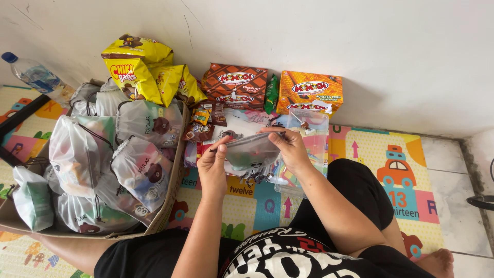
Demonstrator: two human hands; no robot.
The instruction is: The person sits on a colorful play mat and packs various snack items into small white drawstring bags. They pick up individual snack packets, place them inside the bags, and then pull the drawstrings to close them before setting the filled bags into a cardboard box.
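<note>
Drawstring pouch (252,150) of frosted, see-through plastic sits between our two hands, held up in front of our lap and above the play mat (391,154). We sit on the floor in a corner: a white plastered wall (309,31) runs across the top of the view, and pale tiles (463,170) show past the mat's right edge. The mat is foam, printed with letters, number words, arrows and a little orange car.

Our left hand (213,167) pinches the pouch's left end, its grip pressed together on the dark cord there. Our right hand (293,149) has its grip closed on the pouch's upper right edge, fingers curled over the rim. The pouch looks flat and greyish, with coloured shapes dimly visible through it; we cannot tell what they are.

Just behind the pouch stands a clear plastic bin (311,139) with colourful small packets inside. Against the wall lie two brown snack boxes (234,85) and an orange snack box (310,92), with a green sachet (271,93) between them. To our left a cardboard box (172,201) is packed with filled drawstring bags (141,170) bearing cartoon bear prints, and yellow snack bags (139,69) rest on its far end. A water bottle (36,77) lies tilted in the far left corner.
</note>
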